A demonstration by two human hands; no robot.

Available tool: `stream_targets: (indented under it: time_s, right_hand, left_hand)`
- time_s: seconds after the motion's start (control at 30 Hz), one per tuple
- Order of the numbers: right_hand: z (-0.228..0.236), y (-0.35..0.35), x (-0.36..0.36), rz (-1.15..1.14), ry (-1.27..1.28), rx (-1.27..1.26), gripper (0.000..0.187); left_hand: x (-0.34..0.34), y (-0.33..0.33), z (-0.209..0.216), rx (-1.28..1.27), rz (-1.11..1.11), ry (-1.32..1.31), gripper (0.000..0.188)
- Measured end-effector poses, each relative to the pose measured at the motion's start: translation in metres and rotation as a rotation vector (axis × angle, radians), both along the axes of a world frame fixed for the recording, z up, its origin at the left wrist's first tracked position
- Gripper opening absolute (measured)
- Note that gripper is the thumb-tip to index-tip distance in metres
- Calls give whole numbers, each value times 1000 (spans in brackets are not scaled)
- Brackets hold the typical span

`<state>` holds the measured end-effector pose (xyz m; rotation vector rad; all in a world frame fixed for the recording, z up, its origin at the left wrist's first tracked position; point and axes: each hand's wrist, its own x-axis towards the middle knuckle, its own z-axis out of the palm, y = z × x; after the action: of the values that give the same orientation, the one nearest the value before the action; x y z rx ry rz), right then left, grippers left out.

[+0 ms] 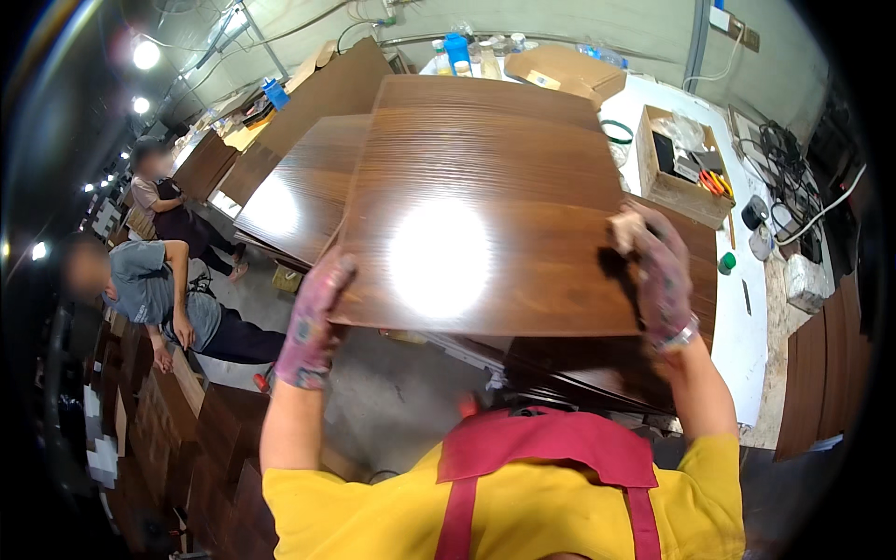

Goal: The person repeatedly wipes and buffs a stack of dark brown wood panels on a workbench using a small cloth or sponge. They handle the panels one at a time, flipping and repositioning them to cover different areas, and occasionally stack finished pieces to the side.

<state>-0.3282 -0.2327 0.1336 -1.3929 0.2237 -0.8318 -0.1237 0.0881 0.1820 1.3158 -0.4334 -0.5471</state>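
Observation:
A large dark-brown wood-grain panel (495, 149) lies before me, tilted, with a bright light reflected on its glossy face. At its near left corner, my left hand (315, 317), in a pink patterned glove, is closed around the edge. My right hand (665, 280), in a matching glove, is closed on a small crumpled tan piece (625, 229) at the panel's right edge. Whether that piece is cloth or abrasive paper cannot be told. More brown panels (588, 364) are stacked beneath, mostly hidden by the top one.
On the right, a white-topped table (747, 327) bears a cardboard box (667, 187) of tools, a green cap (727, 263) and tangled black cables (793, 173). Bottles (457, 51) stand at the back. Two people (154, 280) sit at the left, beside stacked brown boards (229, 425).

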Motion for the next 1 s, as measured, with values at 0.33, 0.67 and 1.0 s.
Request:
stream_targets:
  time_s: [0.33, 0.67, 1.0]
  right_hand:
    - [15, 110, 243, 239, -52, 269, 29]
    - [-8, 153, 264, 274, -98, 185, 31]
    - [-26, 190, 300, 230, -189, 212, 27]
  left_hand:
    - [268, 156, -11, 589, -24, -545, 34]
    - [416, 151, -66, 936, -14, -1597, 35]
    - [548, 160, -93, 1598, -289, -1782, 51]
